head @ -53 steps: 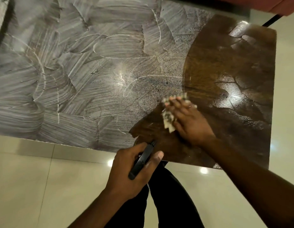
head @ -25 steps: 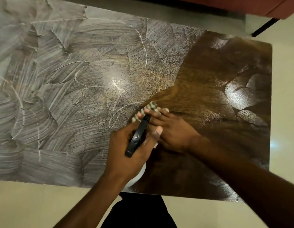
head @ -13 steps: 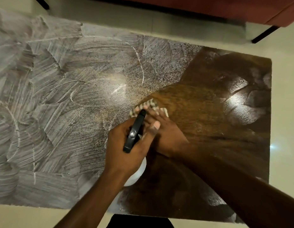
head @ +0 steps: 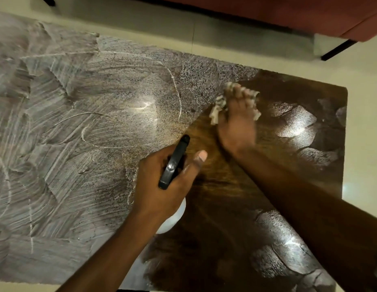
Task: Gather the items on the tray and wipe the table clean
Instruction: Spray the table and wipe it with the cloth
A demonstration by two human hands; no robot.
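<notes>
The right hand [head: 236, 127] lies flat, fingers spread and pressed down on a striped cloth [head: 217, 110] that is bunched beneath them at the boundary between the wiped and unwiped zones of the table [head: 225, 239]. The hand and cloth are motion-blurred, so the exact finger positions cannot be resolved.

The left hand [head: 162, 186] is clamped around the neck of a spray bottle [head: 173, 163], whose black trigger head points away from the person toward the far edge. The thumb is extended alongside the head; whether a finger rests on the trigger cannot be told. A white part of the bottle body shows below the palm.

Table condition: the right portion shows dark, glossy wood with a few residual dull patches. The left and centre portions are covered by a whitish, streaked film of cleaning foam (the larger share of the visible surface). No tray and no loose items are in view.

Step in hand: wiping. Judged from the bare tabletop, the gathering step appears complete, and the wipe is well short of halfway.

Next move, as a judgement: carry the cloth leftward into the film in overlapping passes under steady downward pressure. The bottle should be held clear of the cloth's path. The cloth will probably load with residue and may need refolding.
</notes>
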